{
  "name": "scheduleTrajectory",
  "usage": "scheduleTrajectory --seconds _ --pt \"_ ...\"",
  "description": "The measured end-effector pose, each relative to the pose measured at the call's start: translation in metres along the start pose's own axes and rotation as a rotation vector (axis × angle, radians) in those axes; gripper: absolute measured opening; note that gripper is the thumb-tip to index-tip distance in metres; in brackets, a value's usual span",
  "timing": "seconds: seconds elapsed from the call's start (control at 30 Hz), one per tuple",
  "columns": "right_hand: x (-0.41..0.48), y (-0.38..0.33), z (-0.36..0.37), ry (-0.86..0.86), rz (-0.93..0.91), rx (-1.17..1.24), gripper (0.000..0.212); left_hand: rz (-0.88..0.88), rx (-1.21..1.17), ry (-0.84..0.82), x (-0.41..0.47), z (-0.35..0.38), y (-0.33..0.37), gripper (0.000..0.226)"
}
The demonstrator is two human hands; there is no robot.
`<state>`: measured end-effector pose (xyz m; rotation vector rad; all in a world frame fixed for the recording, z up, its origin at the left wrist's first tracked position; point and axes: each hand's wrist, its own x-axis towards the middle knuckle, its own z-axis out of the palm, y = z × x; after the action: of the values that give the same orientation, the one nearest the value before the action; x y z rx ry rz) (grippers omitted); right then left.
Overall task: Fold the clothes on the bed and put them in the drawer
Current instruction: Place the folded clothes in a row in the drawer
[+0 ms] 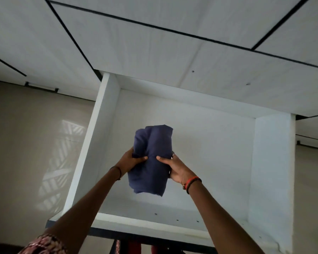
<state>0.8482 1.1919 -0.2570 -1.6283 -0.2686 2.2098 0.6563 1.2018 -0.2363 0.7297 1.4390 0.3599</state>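
One navy garment (151,143), lengthwise toward drawer (270,162) back

A white drawer (99,136) stands pulled out across the middle and right of the frame, its two side walls upright and its pale bottom panel (209,153) in view. Small dark holes (177,220) dot its near wall at lower centre. Glossy beige floor (26,143) at the left carries a patch of striped light.
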Motion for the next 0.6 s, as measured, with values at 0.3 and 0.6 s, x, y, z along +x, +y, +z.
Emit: scheduleTrajectory --seconds 0.3,0.6 --pt "0.102 -0.082 0.049 -0.018 -0.13 -0.02 0.049 0.137 0.06 0.248 0.093 -0.058 0.036 0.045" --pt "0.146 -0.106 0.086 0.105 -0.19 -0.233 0.053 0.103 0.213 0.467 0.15 -0.082 0.042 0.065"
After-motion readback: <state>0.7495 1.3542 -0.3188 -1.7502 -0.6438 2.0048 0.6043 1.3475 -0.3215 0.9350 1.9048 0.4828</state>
